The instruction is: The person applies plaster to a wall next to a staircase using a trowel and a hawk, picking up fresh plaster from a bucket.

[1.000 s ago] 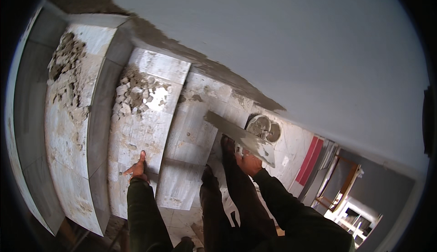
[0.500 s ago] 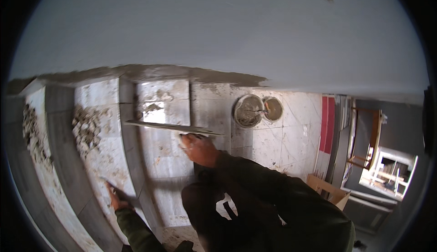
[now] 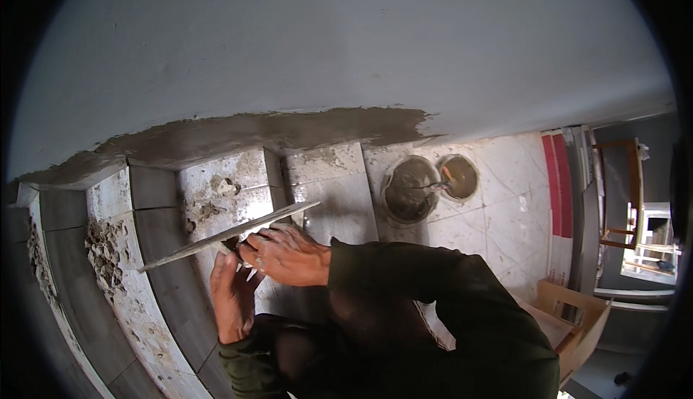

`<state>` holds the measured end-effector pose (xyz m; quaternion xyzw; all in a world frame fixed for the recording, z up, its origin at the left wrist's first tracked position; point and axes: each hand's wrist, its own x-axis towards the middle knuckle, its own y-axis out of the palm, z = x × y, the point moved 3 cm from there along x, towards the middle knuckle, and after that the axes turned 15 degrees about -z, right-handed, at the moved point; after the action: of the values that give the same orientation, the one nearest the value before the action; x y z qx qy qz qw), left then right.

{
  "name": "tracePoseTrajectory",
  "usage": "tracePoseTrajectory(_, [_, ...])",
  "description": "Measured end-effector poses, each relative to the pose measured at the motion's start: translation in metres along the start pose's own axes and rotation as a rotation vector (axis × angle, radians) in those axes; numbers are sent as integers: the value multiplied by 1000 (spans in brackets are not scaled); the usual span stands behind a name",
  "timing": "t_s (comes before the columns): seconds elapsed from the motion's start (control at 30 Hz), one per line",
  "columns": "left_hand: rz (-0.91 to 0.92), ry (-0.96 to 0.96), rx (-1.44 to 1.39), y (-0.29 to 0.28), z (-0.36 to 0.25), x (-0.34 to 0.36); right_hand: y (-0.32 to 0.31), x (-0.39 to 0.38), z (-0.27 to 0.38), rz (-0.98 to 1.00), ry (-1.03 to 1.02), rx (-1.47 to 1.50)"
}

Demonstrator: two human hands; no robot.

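From here, the right hand (image 3: pixel 290 257) grips the float (image 3: pixel 229 234) at its ten o'clock; the left (image 3: pixel 234 299), fingers loosely bent, may not hold. I'd keep steady, even pressure toward the plaster (image 3: pixel 289 129) at twelve.

- Dim, soft indoor light; the grey wall (image 3: pixel 325 53) looks muted.
- A window opening (image 3: pixel 653 244) at far right is bright and washed out.
- White glare shines off a stair tread (image 3: pixel 254 203).
- The dark sleeve (image 3: pixel 426 276) loses detail in shadow.
- Right hand (image 3: pixel 285 255) and left hand (image 3: pixel 234 301) look fairly sharp.
- Fisheye distortion bends straight edges; corners are black.
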<state>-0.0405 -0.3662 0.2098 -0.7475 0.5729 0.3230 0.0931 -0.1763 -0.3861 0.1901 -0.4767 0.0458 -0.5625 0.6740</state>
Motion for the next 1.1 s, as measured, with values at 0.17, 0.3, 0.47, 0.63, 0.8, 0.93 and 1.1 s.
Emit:
tracePoseTrajectory(0.17, [18,13,-85,18,17,16,-34,-18,2,-136,-72,13])
tracePoseTrajectory(0.3, [8,169,-29,-7,19,27,-118,-68,-13,-76,222,436])
tracePoseTrajectory(0.47, [-21,331,62,-16,26,32,-135,-234,-219,-300,789,-589])
tracePoseTrajectory(0.63, [76,333,5,-30,23,35,-94,-353,-313,235,1177,-799])
tracePoseTrajectory(0.8, [5,382,77,-31,30,38,-73,-373,-333,194,1239,-813])
tracePoseTrajectory(0.93, [-24,330,32,-17,39,37,-71,-393,-342,491,1306,-1051])
tracePoseTrajectory(1.1, [65,219,46,-11,58,39,-51,-386,-323,471,1022,-1074])
